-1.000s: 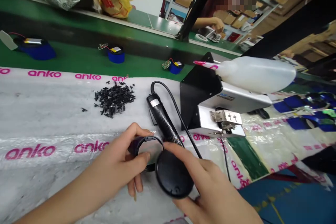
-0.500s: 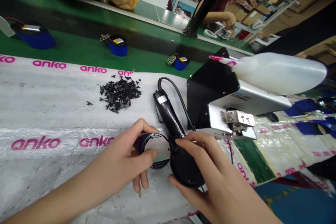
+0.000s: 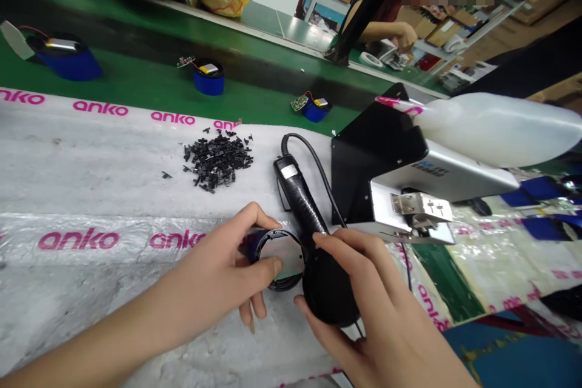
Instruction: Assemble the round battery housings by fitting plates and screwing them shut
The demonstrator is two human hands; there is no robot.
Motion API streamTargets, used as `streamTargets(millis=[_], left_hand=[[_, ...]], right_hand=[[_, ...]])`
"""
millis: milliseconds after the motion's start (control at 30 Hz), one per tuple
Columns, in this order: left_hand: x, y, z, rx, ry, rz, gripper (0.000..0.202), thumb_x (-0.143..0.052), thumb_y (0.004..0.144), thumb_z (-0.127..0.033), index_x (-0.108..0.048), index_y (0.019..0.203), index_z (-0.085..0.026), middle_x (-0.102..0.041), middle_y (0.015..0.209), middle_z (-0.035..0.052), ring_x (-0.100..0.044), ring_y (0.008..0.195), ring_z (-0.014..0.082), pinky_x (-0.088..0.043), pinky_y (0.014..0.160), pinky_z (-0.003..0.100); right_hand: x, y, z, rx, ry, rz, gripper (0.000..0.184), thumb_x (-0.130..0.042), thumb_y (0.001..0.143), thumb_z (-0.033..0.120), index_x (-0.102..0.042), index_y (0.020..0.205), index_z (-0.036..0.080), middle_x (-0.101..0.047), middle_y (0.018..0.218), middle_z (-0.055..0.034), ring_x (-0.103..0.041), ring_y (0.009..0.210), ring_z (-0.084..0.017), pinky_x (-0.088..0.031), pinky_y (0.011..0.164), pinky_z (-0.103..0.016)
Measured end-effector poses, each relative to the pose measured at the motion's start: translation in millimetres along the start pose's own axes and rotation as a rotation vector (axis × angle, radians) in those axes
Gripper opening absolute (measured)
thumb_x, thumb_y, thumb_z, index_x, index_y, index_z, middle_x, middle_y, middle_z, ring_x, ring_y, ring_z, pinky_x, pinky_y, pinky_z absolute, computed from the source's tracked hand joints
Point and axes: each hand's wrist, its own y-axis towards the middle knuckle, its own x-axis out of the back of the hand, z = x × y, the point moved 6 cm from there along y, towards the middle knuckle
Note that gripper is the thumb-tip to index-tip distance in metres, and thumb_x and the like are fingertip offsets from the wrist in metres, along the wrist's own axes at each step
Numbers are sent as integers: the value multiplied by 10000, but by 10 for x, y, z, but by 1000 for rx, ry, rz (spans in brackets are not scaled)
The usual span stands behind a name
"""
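My left hand [image 3: 240, 270] is wrapped around a round, dark blue housing [image 3: 260, 247] with a black rim. Its thumb lies on a pale, shiny disc [image 3: 287, 258] inside the housing's mouth. A round black cap [image 3: 328, 288] is gripped by its edges between the thumb and fingers of my right hand [image 3: 368, 285]. Housing and cap are side by side, close together; whether they touch I cannot tell. Just beyond the cap lies a black, tape-wrapped electric screwdriver [image 3: 300, 197] with a cable; its near end is hidden behind the cap and my fingers.
A heap of small black clips [image 3: 218, 159] lies on the white sheet. A black and silver machine [image 3: 379, 151] stands to the right. Along the green belt [image 3: 140, 76] sit several blue housings with batteries and boards. Beyond it, another person's hand [image 3: 402, 35] works at a bench.
The view has shifted slightly, so most things appear a little farther right. The cap has tilted in my right hand, and its face looks darker. Both hands keep their holds.
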Motion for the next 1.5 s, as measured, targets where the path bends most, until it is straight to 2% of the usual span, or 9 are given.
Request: streamTargets(millis=[167,400,567,700,800,1133,1300,1400,1500], left_hand=[[12,6,-4,-21,9,6,186,-613,904,-312,-504,1045,-256,-689,965,8,-637,521,116,-526,447,234],[31,9,8,-50,1,40,189,-645,905,-309,-507,1022,-254,-602,579,-79,-655,529,148,-557,506,237],[62,85,39,-105,-166,176,157,-623,924,-304,-519,1014,-228,-701,749,-21,-714,584,141,-590,561,239],[101,90,36,-84,-273,332,172,-569,942,-228,-557,1112,-211,-718,937,42,-755,733,164,-609,730,313],[121,61,8,-34,-307,370,205,-559,926,-189,-561,1131,-186,-701,911,57,-741,717,167,-588,784,363],[97,30,-62,-7,-266,294,161,-463,949,-153,-559,1074,-183,-647,709,17,-675,618,154,-565,736,365],[72,-66,-86,-15,-121,251,314,-608,842,-137,-556,1141,-221,-675,787,9,-711,778,207,-570,788,383],[28,-99,-62,-44,14,90,310,-651,844,-251,-536,1130,-272,-640,827,-7,-694,759,218,-581,638,326],[-44,-76,-8,-34,0,-34,180,-596,877,-284,-523,1041,-268,-592,792,-35,-641,600,155,-537,521,258]], right_hand=[[-7,14,15,3,-20,-4,419,-476,982,280,-385,1380,188,-432,1252,-150,-611,1145,-205,-621,822,-243],[-7,122,64,54,11,85,485,-435,995,242,-324,1466,268,-450,1284,-133,-644,1082,-204,-631,702,-238],[-48,259,29,120,142,88,464,-528,991,264,-383,1432,280,-524,1265,-67,-630,1098,-145,-575,916,-224],[-91,297,-20,190,179,60,489,-611,959,373,-448,1406,262,-557,1220,-63,-647,1053,-140,-561,928,-209],[-99,309,-28,255,160,57,504,-634,939,406,-483,1397,259,-570,1240,-77,-656,1073,-167,-573,930,-238],[-97,313,-12,270,18,131,503,-546,988,414,-445,1451,243,-548,1300,-128,-683,1048,-221,-637,802,-303],[-101,327,-17,263,-101,126,498,-542,980,456,-460,1435,268,-502,1310,-135,-650,1066,-253,-638,746,-347],[-89,318,8,284,-118,67,501,-546,970,479,-485,1412,251,-458,1347,-152,-610,1116,-284,-632,797,-411],[-141,225,-7,259,-69,98,592,-567,958,435,-385,1485,237,-339,1489,-163,-478,1317,-339,-583,943,-499]])
